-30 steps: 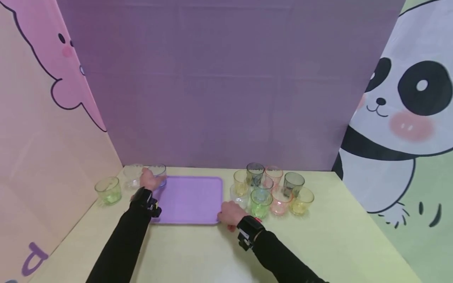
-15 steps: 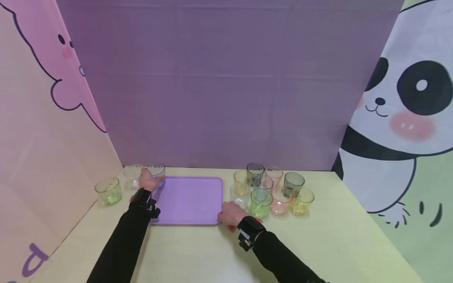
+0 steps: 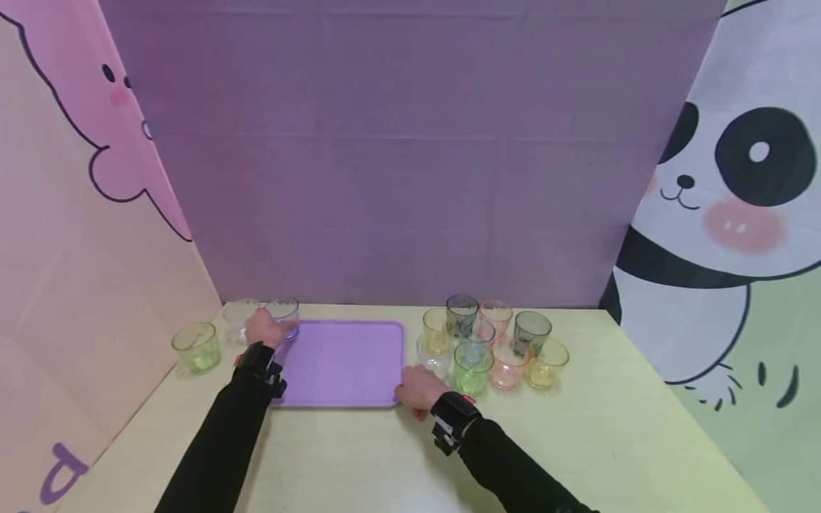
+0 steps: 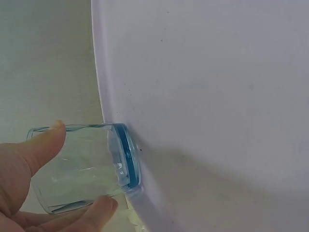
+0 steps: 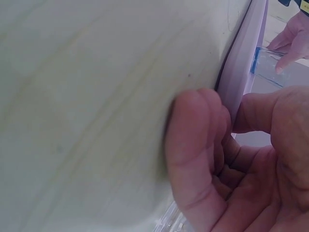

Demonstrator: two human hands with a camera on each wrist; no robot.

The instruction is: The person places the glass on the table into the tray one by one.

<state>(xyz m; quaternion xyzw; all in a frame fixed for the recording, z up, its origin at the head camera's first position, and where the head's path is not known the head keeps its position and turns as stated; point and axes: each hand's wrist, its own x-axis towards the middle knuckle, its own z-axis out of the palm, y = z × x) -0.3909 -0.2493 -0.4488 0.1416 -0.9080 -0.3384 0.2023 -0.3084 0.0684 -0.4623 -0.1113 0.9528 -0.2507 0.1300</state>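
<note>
My left hand [image 3: 266,328] holds a clear blue-tinted drinking glass [image 4: 87,164] between thumb and fingers. The glass's thick blue base touches or sits just over the rim of the purple tray [image 3: 346,363], at its back left corner. At the tray's front right corner, my right hand [image 3: 422,388] grips the rim, the thumb on the tray side and the curled fingers outside, as the right wrist view shows. A clear glass [image 3: 239,317] stands just left of my left hand, partly hidden by it. Nearer the left wall is a green glass [image 3: 197,349].
Right of the tray stands a close group of glasses, among them a green glass [image 3: 473,370], a pink glass [image 3: 508,370], a yellow glass [image 3: 547,367] and a grey glass [image 3: 532,331]. The pale table [image 3: 359,463] meets a purple backdrop [image 3: 410,178] behind.
My left hand has shifted slightly left and towards me, with the blue-tinted glass still in its grip. My right hand and the tray look unmoved.
</note>
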